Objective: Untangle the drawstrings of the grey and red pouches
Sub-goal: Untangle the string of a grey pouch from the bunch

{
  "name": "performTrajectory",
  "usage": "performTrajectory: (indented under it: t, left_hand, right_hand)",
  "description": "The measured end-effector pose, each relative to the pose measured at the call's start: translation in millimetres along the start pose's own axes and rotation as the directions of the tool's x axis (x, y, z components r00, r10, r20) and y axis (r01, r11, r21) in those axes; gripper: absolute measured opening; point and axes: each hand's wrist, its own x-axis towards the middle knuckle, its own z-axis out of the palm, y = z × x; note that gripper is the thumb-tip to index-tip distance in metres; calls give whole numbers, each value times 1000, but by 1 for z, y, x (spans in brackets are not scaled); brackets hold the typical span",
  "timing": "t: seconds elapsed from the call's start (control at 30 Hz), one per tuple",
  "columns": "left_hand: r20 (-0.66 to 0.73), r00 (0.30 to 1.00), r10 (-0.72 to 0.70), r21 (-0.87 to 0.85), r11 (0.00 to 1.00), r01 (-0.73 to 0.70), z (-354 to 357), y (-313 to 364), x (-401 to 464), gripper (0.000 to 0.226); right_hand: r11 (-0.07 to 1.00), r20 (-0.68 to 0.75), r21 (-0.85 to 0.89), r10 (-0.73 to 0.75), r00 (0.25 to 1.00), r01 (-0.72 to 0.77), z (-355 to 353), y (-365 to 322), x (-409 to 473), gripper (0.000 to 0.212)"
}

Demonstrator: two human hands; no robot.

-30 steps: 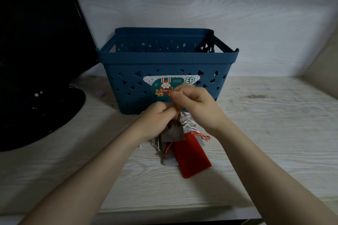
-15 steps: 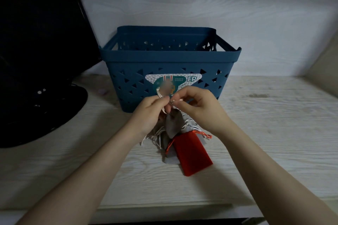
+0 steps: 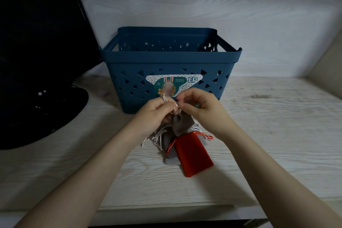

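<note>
In front of the basket, both hands, left hand and right hand, pinch the grey pouch strings, with the red pouch cords apparently not yet freed.

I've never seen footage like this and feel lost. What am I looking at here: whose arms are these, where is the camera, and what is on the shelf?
No machine here: a person wears a camera on the head, looking down at their own bare arms. The left hand and right hand pinch pale drawstrings above a grey pouch, which hangs lifted from them. A red pouch lies on the pale wooden surface, partly over more grey pouches and cords. Behind stands a blue plastic basket; a dark object sits at left.
</note>
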Motion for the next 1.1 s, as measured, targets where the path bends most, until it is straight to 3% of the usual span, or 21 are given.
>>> performTrajectory:
  t: [0.13, 0.23, 0.33, 0.5, 0.67, 0.73, 0.87, 0.93, 1.1]
  left_hand:
    - [-1, 1000, -7, 42, 999, 7, -1, -1, -3, 25]
    - [13, 1000, -3, 103, 995, 2, -6, -4, -4, 25]
    - [0, 999, 35, 198, 980, -34, -6, -3, -5, 23]
    - [-83, 969, 234, 332, 923, -195, -3, 0, -3, 16]
    - [-163, 925, 344, 342, 899, -274, -3, -1, 0, 6]
    - [-162, 887, 433, 458, 829, -321, -2, 2, -2, 12]
    - [-101, 765, 636, 695, 595, -403, 0, 11, -6, 18]
    - [-84, 729, 679, 697, 563, -444, 1, 11, -7, 11]
    - [-65, 703, 708, 677, 549, -490, -3, 9, -6, 28]
  right_hand:
    - [998, 58, -51, 30, 998, -27, -1, -2, -1, 10]
    - [995, 26, -94, 31, 999, -28, -1, -5, -3, 5]
    - [990, 8, -139, 33, 999, -31, 2, -5, -3, 13]
    - [972, 8, 180, 155, 988, -154, 4, -9, -3, 24]
    - [949, 79, 275, 141, 987, -157, 4, -12, -3, 24]
    - [931, 94, 317, 158, 983, -180, 3, -11, -4, 24]
    - [879, 131, 432, 161, 978, -203, 0, -9, -3, 20]
    - [830, 135, 510, 185, 973, -228, 0, -9, -2, 19]
    - [781, 189, 556, 215, 958, -285, 1, -6, -5, 13]
